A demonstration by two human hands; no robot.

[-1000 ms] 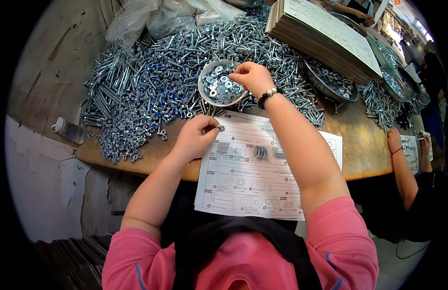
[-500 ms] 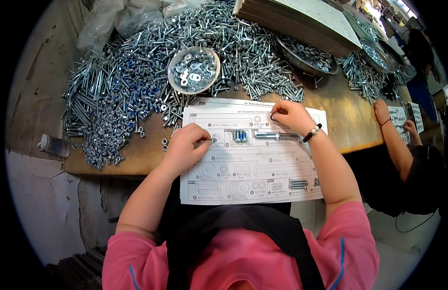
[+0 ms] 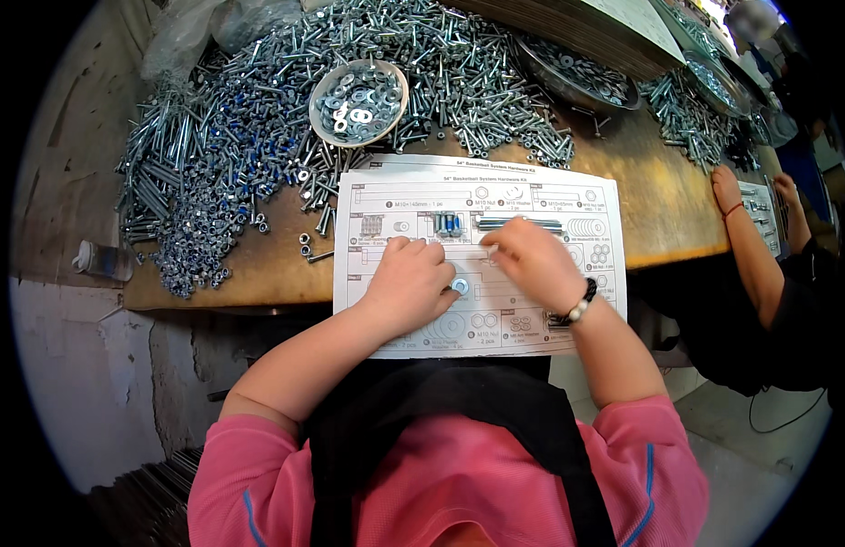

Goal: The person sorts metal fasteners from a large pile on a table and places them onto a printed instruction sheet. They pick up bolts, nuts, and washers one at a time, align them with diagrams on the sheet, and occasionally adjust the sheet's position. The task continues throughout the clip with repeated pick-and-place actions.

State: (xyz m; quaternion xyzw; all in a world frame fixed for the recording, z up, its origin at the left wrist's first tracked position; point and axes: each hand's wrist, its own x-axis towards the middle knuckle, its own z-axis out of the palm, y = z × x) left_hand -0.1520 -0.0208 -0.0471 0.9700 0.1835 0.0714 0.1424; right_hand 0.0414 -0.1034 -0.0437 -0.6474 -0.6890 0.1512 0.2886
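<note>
A printed sheet point(image 3: 395, 314) with line drawings of hardware lies at the table's front edge, under both hands. Over its middle, my left hand point(image 3: 409, 281) is closed, with a shiny flat washer point(image 3: 460, 286) at its fingertips. Just to the right, my right hand point(image 3: 539, 266) is bent in a pinch; whatever it holds is too small to make out. Several short bolts with blue threads point(image 3: 448, 224) lie on the sheet beyond my hands. Long bolts point(image 3: 518, 222) lie beside them. Some bolts point(image 3: 559, 321) are partly hidden by my right wrist.
A large heap of bolts point(image 3: 258, 118) and a pile of nuts point(image 3: 181, 246) cover the far left table. A bowl of washers point(image 3: 359, 102) sits in the heap. Behind stand a dark pan point(image 3: 582, 82) and a stack of boards point(image 3: 614, 36). A co-worker's arm point(image 3: 746, 228) is at right.
My left hand has moved right and nearer to me, bringing a washer to the sheet's middle. My right hand has come down and left toward it. The view has shifted slightly.
</note>
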